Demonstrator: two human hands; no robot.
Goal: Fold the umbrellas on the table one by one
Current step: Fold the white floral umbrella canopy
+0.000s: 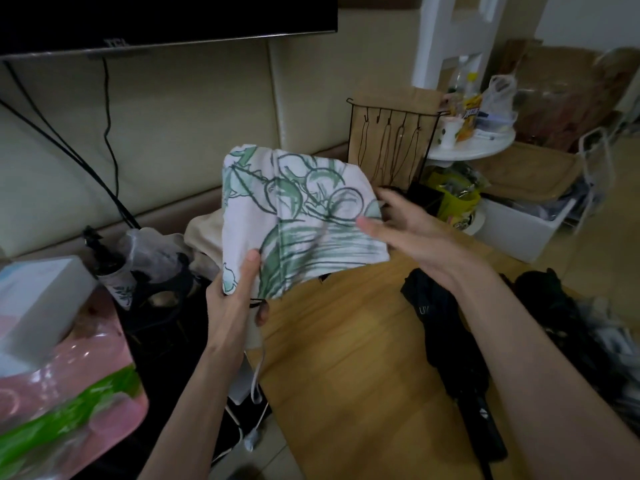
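left hand (235, 299) grips the white, green-leaf-printed fabric umbrella (298, 216) near its handle; right hand (405, 223), fingers spread, touches the soft, floppy canopy.

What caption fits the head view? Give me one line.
Left hand grips a leaf-print umbrella over the wooden table, right hand touching its fabric.

White umbrella with green leaf print (298, 216), canopy gathered, held above table (346, 341), black folded umbrella (450, 344) lying on it
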